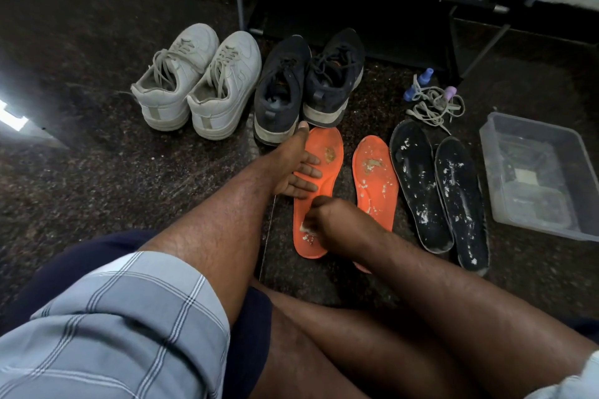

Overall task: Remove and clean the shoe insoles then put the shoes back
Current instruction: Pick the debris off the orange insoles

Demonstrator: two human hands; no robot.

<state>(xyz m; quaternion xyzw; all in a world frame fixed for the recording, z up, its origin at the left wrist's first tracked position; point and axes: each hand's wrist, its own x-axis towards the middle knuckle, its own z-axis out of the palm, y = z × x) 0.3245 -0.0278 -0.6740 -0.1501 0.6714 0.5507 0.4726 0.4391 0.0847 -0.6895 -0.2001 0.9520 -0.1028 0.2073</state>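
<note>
Two orange insoles lie on the dark floor, one on the left (pixel 327 152) and one to its right (pixel 376 178), both flecked with white and brown dirt. My left hand (pixel 296 168) lies flat, fingers apart, pressing the left orange insole down. My right hand (pixel 327 220) is curled into a fist over that insole's heel end, pinching something small and whitish (pixel 304 227) against it. Two black insoles (pixel 418 185) (pixel 460 201) with white specks lie further right. White sneakers (pixel 197 81) and black sneakers (pixel 308 84) stand behind.
A clear plastic tub (pixel 538 172) sits at the right. Loose grey laces (pixel 434 107) and small blue and purple pieces (pixel 418 84) lie behind the black insoles. A black shoe rack (pixel 356 3) stands at the back. My bare knees fill the foreground.
</note>
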